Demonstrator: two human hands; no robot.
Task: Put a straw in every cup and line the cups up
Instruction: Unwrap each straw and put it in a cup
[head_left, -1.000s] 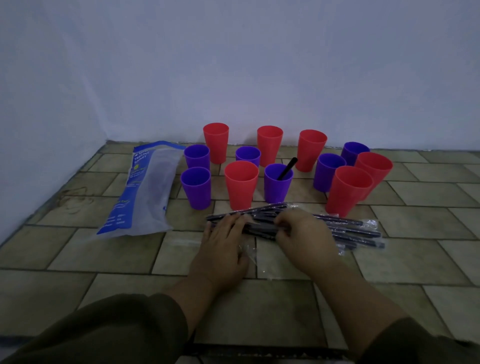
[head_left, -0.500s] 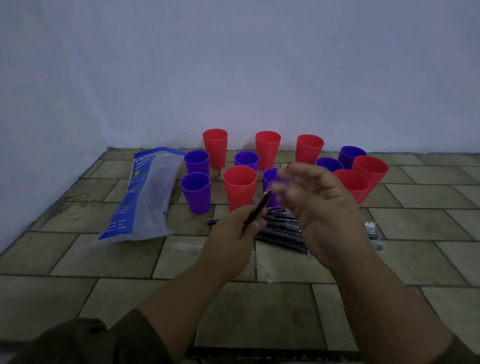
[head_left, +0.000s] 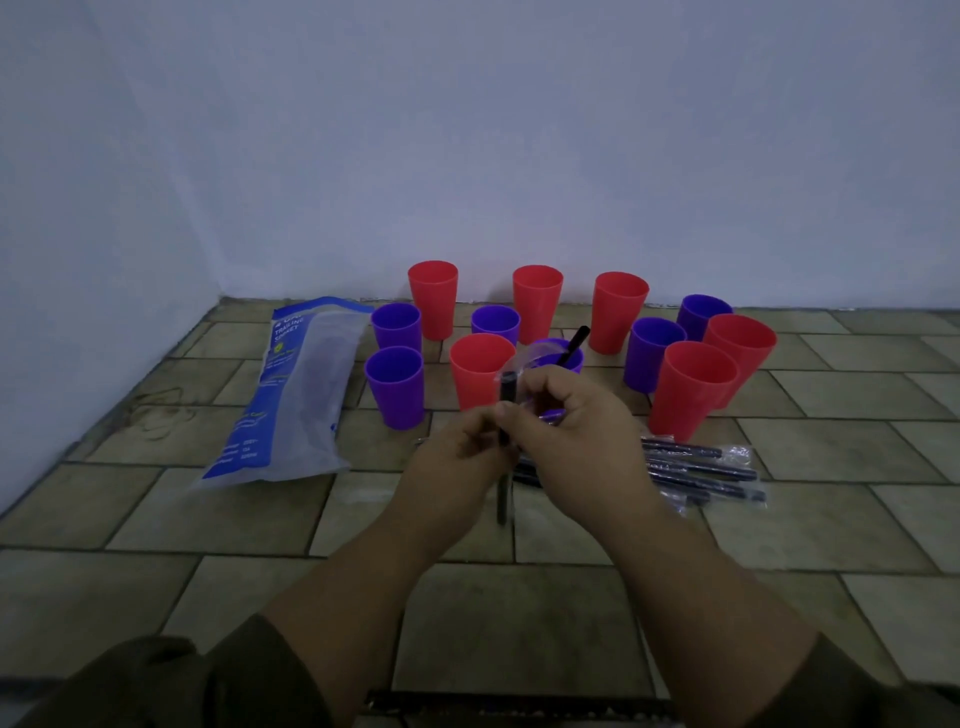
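Note:
Several red cups (head_left: 537, 301) and purple cups (head_left: 395, 385) stand scattered on the tiled floor near the wall. One purple cup (head_left: 563, 357) in the middle holds a black straw (head_left: 575, 344). Both hands are raised in front of the cups and hold one wrapped black straw (head_left: 505, 415) upright. My left hand (head_left: 457, 467) pinches its middle. My right hand (head_left: 576, 441) pinches the clear wrapper near its top. Several wrapped black straws (head_left: 701, 473) lie on the floor behind and to the right of my right hand.
A blue and clear plastic bag (head_left: 296, 395) lies flat on the floor left of the cups. The white wall (head_left: 467, 156) runs close behind the cups and along the left side. Bare tiles (head_left: 519, 613) lie under my forearms.
My hands lifted one wrapped straw off the pile. It went from slanted in my left hand to upright, and my right hand closed in on its top.

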